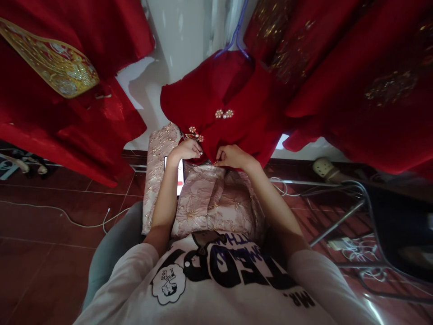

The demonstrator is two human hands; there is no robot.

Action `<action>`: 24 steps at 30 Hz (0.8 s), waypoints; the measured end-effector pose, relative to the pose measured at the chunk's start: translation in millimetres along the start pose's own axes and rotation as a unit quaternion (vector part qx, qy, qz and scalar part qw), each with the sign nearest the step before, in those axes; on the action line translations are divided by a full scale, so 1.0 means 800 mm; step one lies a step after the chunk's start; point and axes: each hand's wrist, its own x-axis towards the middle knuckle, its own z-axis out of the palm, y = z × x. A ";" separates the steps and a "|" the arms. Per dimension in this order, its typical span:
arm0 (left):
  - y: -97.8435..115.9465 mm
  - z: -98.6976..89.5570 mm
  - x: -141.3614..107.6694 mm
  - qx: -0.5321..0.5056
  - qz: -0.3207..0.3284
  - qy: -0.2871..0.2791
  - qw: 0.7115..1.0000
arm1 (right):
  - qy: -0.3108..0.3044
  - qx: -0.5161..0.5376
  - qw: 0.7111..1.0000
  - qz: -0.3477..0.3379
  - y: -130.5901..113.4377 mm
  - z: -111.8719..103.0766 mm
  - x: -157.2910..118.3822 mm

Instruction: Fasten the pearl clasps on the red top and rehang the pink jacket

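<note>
Both hands on the red jacket (pixel 223 101), mid-frame

Left hand (pixel 187 150) pinches fabric by a pearl clasp (pixel 195 134); right hand (pixel 233 157) has its grip pinched on the hem.

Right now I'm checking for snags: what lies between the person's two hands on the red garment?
In the head view, only red garment fabric spans between left hand and right hand; the pearl clasp sits above the left hand.

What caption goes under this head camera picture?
Left hand and right hand pinch the hanging red garment near its pearl clasp.
</note>
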 end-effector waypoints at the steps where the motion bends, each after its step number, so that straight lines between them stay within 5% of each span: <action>1: 0.001 -0.001 -0.001 0.019 -0.004 0.004 1.000 | 0.009 0.001 1.000 -0.007 -0.001 0.001 0.001; 7: 0.004 -0.010 -0.013 0.037 -0.003 -0.012 0.999 | 0.045 0.120 0.989 -0.069 -0.001 0.002 0.000; 12: 0.008 -0.010 -0.017 0.057 -0.011 0.029 0.998 | 0.008 0.283 0.945 -0.163 -0.003 0.006 0.001; 20: 0.009 -0.013 -0.020 -0.055 -0.014 -0.022 0.998 | 0.041 0.214 0.967 -0.134 0.001 0.036 0.020; 24: 0.007 -0.015 -0.018 -0.066 -0.007 -0.024 0.998 | 0.045 0.201 0.961 -0.182 0.004 0.034 0.019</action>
